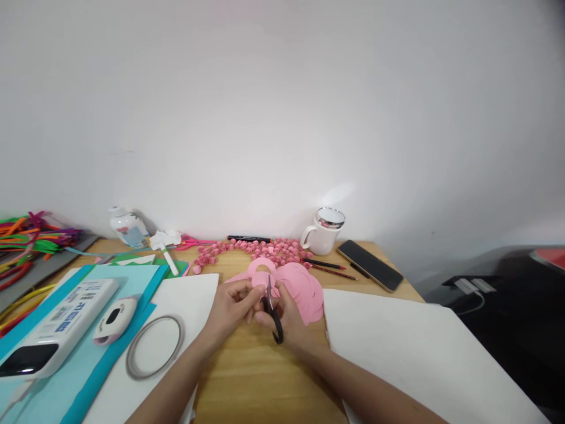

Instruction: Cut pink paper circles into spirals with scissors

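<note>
No writing could be read, even on the white box at the left. One pair of scissors sat gripped in the right hand; the left hand pinched pink paper at mid-table. Behind lay two pencils, one mug, one phone.

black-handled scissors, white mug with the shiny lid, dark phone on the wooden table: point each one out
black-handled scissors [277, 325], head view, on the black handle loop.
white mug with shiny lid [323, 237], head view, on the mug's white side.
dark phone [369, 264], head view, on the middle of its screen.
</note>
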Action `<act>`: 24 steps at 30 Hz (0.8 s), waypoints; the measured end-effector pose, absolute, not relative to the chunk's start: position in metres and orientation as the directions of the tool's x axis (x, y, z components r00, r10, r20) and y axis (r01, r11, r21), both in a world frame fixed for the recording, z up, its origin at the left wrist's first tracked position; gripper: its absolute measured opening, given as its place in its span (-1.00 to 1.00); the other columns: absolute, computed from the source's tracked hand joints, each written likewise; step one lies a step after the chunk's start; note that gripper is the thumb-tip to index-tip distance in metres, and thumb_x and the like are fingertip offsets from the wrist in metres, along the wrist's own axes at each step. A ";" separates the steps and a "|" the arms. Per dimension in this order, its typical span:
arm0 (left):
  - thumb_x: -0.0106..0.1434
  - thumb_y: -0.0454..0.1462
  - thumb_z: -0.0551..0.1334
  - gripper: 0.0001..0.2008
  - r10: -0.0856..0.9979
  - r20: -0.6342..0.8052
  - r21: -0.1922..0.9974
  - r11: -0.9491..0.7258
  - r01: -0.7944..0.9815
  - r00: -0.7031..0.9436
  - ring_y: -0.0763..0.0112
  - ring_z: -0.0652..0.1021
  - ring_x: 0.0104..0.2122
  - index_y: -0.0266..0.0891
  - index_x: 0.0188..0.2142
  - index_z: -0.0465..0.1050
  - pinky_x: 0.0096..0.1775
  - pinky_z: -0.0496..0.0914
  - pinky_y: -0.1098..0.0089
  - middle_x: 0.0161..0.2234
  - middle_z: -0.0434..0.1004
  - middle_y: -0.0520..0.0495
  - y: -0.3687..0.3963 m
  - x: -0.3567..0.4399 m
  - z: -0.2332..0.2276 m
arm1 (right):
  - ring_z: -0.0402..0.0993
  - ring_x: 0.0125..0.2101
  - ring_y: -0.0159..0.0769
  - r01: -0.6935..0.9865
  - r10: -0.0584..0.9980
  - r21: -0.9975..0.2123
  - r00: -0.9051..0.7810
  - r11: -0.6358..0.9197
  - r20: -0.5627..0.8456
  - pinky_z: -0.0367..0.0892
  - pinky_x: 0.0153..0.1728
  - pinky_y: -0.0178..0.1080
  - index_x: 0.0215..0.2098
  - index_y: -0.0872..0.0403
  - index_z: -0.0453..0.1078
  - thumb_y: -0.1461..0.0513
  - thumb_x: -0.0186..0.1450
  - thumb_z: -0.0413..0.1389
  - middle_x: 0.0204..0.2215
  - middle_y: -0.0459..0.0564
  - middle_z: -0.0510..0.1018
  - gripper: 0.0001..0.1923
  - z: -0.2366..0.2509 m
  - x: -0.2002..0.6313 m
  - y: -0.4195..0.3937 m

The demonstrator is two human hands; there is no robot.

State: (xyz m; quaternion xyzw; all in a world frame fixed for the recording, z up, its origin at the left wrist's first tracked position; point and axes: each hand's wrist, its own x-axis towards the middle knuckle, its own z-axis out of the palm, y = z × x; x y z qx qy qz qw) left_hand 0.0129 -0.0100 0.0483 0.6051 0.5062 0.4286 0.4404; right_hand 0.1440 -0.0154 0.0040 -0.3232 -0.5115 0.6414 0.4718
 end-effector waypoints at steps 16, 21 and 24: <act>0.11 -0.10 0.21 -0.64 0.989 0.072 0.976 -0.097 0.197 0.129 0.63 0.23 -0.80 -0.26 -0.69 0.30 -0.69 0.08 0.57 -0.83 0.24 0.15 -0.011 0.014 0.054 | 0.09 -0.69 -0.49 -0.159 0.945 -0.986 -0.328 -0.047 0.008 -0.02 -0.70 -0.42 -0.36 0.01 0.05 0.09 0.01 0.22 -0.67 -0.28 0.23 -0.58 0.004 0.146 -0.017; 0.11 -0.12 0.21 -0.64 0.994 0.059 0.976 -0.077 0.204 0.092 0.63 0.24 -0.79 -0.27 -0.70 0.29 -0.69 0.10 0.56 -0.81 0.23 0.15 -0.008 0.012 0.052 | 0.08 -0.72 -0.50 -0.142 0.946 -0.989 -0.324 -0.036 0.012 -0.01 -0.72 -0.44 -0.36 0.01 0.06 0.11 0.02 0.19 -0.71 -0.30 0.24 -0.62 0.008 0.145 -0.017; 0.11 -0.14 0.22 -0.68 0.994 0.089 0.975 -0.101 0.196 0.068 0.61 0.25 -0.78 -0.27 -0.66 0.32 -0.67 0.12 0.56 -0.79 0.26 0.14 -0.007 0.010 0.050 | 0.05 -0.74 -0.52 -0.147 0.948 -0.985 -0.317 -0.087 -0.037 -0.04 -0.73 -0.46 -0.35 0.01 0.06 0.12 -0.01 0.21 -0.74 -0.34 0.20 -0.59 0.008 0.144 -0.017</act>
